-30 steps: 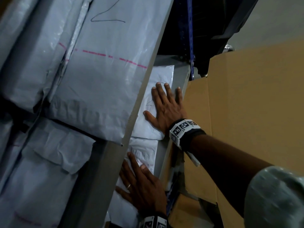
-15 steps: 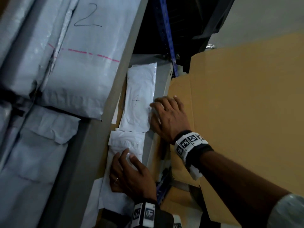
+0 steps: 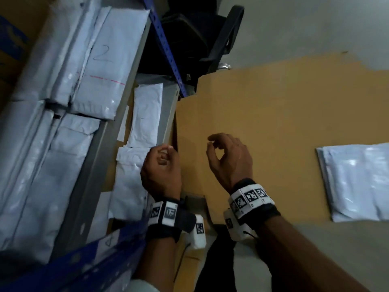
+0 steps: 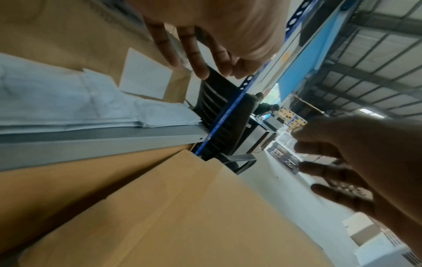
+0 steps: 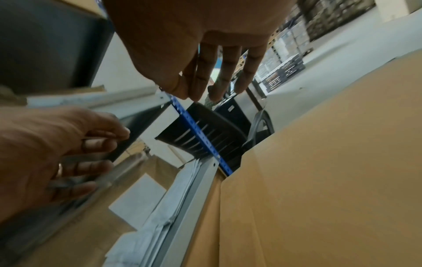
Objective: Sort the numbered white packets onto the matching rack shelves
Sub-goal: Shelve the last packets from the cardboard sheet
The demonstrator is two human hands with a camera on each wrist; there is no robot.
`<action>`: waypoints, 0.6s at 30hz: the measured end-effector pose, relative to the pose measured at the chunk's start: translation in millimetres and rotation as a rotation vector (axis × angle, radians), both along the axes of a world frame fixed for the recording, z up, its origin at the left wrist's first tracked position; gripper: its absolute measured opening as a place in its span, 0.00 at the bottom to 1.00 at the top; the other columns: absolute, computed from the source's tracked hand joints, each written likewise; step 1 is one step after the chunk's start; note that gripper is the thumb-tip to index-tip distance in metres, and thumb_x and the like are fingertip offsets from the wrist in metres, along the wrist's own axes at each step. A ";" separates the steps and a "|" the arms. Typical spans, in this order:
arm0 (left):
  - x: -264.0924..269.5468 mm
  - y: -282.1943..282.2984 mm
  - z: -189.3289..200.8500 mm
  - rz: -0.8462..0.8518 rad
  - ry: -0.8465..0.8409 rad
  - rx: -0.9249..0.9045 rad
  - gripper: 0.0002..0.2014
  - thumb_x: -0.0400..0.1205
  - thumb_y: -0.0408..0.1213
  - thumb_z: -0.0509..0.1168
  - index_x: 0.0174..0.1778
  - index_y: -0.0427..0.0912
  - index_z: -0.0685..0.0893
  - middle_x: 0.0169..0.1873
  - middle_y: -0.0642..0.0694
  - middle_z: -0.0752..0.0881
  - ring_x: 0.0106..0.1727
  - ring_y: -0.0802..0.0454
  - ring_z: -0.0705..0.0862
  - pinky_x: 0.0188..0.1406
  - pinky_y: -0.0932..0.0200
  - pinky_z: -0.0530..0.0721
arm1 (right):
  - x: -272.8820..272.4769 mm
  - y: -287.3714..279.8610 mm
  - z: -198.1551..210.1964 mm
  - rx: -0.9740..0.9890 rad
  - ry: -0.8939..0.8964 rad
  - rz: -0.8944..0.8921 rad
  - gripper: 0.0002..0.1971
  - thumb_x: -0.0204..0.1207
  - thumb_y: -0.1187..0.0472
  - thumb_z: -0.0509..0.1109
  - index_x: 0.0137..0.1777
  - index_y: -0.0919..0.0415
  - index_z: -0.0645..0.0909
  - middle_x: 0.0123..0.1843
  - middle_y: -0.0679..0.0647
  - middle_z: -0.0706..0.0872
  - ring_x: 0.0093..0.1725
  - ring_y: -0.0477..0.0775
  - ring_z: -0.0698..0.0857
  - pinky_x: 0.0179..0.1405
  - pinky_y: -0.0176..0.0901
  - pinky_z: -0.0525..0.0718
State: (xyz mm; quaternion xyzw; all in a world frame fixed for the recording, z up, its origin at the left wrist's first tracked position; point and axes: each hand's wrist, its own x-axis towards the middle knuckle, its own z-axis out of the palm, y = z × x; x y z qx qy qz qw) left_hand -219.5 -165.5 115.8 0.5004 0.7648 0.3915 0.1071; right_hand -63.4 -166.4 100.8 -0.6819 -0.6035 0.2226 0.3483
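While both hands are hanging free in front of the rack, the view runs from the shelves on the left to a loose packet on the far right. At far left, white packets are lying stacked on an upper rack shelf (image 3: pixel 109 131); one of them, the packet marked 2 (image 3: pixel 105 66), is facing up. Just right of that shelf's grey edge, a lower shelf (image 3: pixel 168 114) is carrying two more white packets (image 3: pixel 145 121) laid end to end, their long sides running along the shelf.

Next comes the left hand (image 3: pixel 163 171), hovering over the near end of those shelved packets. Its grip is loosely curled and is holding nothing; the left wrist view shows its fingers (image 4: pixel 196 59) relaxed in open air. Right of it, the right hand (image 3: pixel 230 159) is floating over a brown cardboard sheet (image 3: pixel 273 114), fingers loosely bent, thumb and forefinger apart, also holding nothing.

Well apart to the right, a single white packet (image 3: pixel 355 182) is lying flat on the cardboard sheet, its far edge cut off by the frame. Its number is not readable. Its long axis is running roughly away from the person, much like the forearms.

This packet is probably the next one to sort. It lies to the right of both hands, and the right hand is clearly nearer, so a sideways reach to the right looks like the move that matters.
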 end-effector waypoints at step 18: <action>259.4 -165.1 143.3 -0.183 -0.081 -0.025 0.17 0.82 0.50 0.68 0.30 0.47 0.82 0.24 0.54 0.80 0.27 0.53 0.78 0.27 0.52 0.79 | 277.3 -235.9 137.6 -0.041 0.255 -0.268 0.02 0.78 0.51 0.77 0.46 0.46 0.90 0.40 0.39 0.89 0.41 0.41 0.86 0.39 0.48 0.87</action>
